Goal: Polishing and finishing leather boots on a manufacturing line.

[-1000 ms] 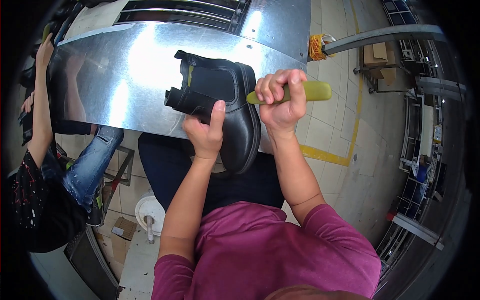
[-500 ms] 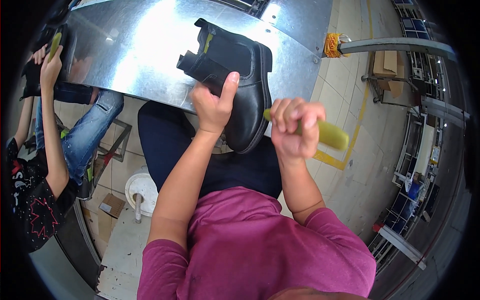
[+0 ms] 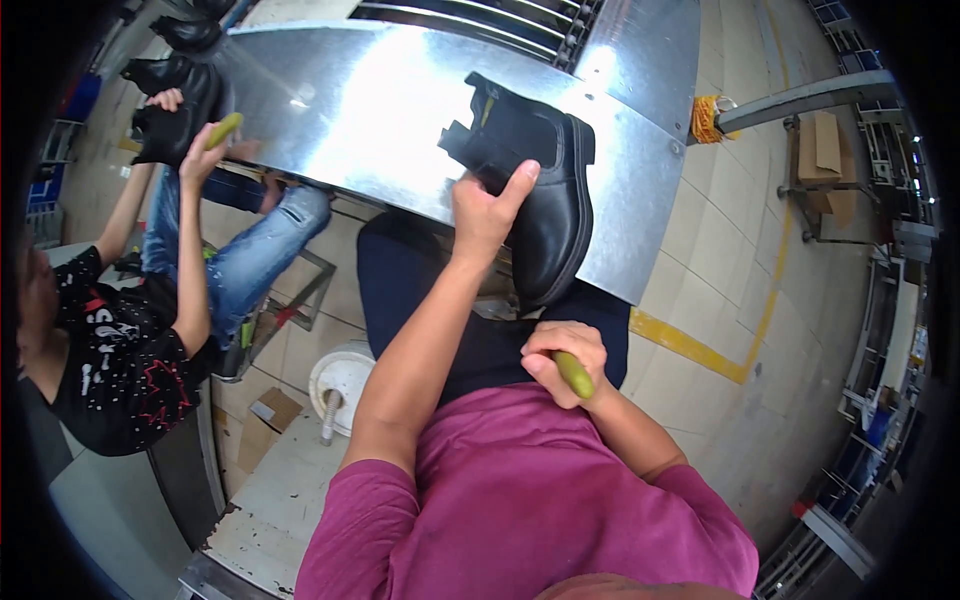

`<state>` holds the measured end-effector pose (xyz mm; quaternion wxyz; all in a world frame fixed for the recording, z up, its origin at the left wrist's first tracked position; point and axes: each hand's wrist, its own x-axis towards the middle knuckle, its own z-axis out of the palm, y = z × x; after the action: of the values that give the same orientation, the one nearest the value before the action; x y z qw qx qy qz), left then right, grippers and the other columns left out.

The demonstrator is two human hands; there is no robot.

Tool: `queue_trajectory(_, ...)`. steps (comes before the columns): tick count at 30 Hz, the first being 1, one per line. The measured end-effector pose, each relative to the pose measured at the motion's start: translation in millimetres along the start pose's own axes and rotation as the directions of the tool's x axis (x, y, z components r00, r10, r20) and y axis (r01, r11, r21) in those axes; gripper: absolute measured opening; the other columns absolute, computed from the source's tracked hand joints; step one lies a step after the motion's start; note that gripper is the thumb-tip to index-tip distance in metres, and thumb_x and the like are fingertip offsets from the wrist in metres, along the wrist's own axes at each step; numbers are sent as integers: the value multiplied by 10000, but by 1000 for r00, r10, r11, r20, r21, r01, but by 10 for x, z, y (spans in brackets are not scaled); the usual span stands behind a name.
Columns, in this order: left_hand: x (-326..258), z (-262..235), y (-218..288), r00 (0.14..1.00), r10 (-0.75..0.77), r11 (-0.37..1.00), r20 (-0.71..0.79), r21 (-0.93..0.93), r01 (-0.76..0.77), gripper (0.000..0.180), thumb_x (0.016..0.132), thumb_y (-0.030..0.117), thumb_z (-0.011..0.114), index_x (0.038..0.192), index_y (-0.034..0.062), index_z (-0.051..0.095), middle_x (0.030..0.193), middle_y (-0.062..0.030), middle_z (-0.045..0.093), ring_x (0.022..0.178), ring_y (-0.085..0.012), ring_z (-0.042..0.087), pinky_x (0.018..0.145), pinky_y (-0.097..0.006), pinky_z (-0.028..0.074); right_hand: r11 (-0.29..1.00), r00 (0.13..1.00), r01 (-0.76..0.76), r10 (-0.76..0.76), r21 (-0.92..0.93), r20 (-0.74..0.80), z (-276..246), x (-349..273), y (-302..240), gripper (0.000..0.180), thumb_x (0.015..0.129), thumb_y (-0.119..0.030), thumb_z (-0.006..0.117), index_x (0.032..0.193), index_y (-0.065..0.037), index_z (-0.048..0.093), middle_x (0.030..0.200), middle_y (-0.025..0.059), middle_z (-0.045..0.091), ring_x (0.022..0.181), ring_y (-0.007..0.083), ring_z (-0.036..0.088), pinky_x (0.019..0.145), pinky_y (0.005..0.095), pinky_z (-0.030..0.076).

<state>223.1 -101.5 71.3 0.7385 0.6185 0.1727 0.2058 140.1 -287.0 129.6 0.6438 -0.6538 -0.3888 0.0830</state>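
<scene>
A black ankle boot (image 3: 553,215) with an elastic side panel lies tilted over the near edge of the metal table (image 3: 400,130), its toe toward me. My left hand (image 3: 485,212) is closed round the boot's upper, thumb on top of the instep. In front of my lap, just below the toe, my right hand (image 3: 562,350) is closed round a yellow-green handle (image 3: 575,376). One rounded end sticks out toward me; the tool's other end is hidden by my fingers. The right hand and tool are apart from the boot.
At the left a co-worker holds a black boot (image 3: 168,130) and a similar yellow-green tool (image 3: 223,130). Metal rollers (image 3: 480,22) run along the table's far side. A curved metal bar (image 3: 800,100) stands at the right; a white round lid (image 3: 345,385) is low at my left.
My right hand has moved from beside the boot down and toward my lap with the yellow-green tool. The view has shifted left; my left hand keeps its hold on the boot.
</scene>
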Motion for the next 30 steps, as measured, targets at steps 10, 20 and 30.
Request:
queue_trajectory(10,-575,-1216,785,928,29,743,371,613,-268,663,722,44,888,1331,-18,631,1291,-200,701,1181,-267,698,1013,-367,534,883,873,-417,455,214,-175,-402,17,146,269,973,-84,677,1227,3,660,711,14,592,595,82,548,573,245,441)
queue_trajectory(20,-950,-1416,240,916,118,622,385,690,-370,804,752,174,920,1430,31,512,1476,-190,559,1422,-363,490,1207,-460,365,531,799,-201,575,823,-176,-423,1062,651,279,1061,-286,571,1085,-11,613,553,-4,403,444,98,415,453,275,375)
queue_trajectory(30,-952,-1402,229,952,112,716,286,641,-277,444,972,284,641,1341,41,596,1430,-191,607,1390,-374,524,1231,-535,271,344,778,-209,626,916,-57,-103,1478,860,254,1054,-290,577,1017,-41,614,543,-14,384,413,97,381,423,282,356)
